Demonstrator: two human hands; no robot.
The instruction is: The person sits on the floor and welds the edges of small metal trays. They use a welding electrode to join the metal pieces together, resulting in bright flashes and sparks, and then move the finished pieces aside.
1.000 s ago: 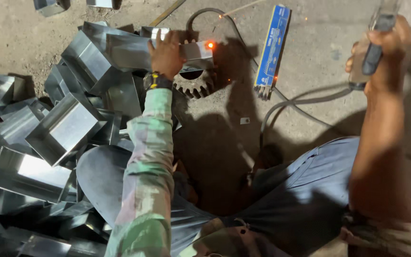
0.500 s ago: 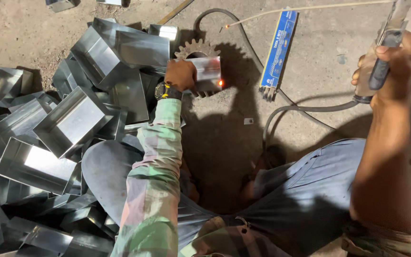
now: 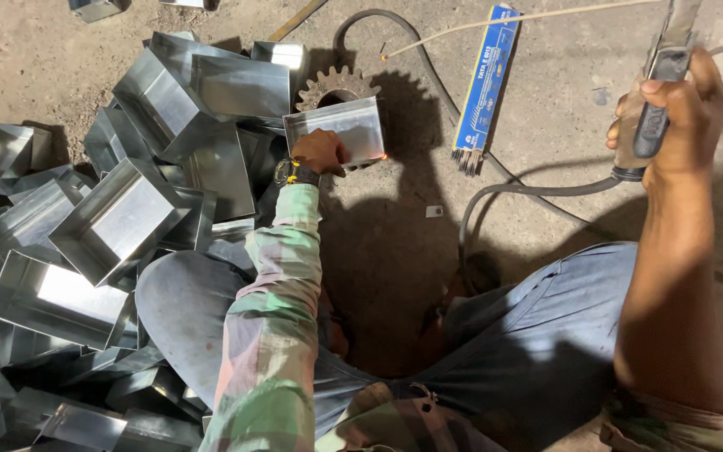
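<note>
Head view: left hand [image 3: 318,152] pinches the metal tray [image 3: 336,130] at twelve o'clock, right hand [image 3: 671,109] fist-tight around the electrode holder [image 3: 654,117]; best keep that tray steady.

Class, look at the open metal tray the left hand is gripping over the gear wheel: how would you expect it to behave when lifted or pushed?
The metal tray looks like thin folded sheet, so probably light for its size yet fairly stiff. Its shiny faces suggest it may slide easily in the left hand. Resting on the toothed gear wheel, it might rock or tip if pushed. The glowing corner is likely hot.
</note>
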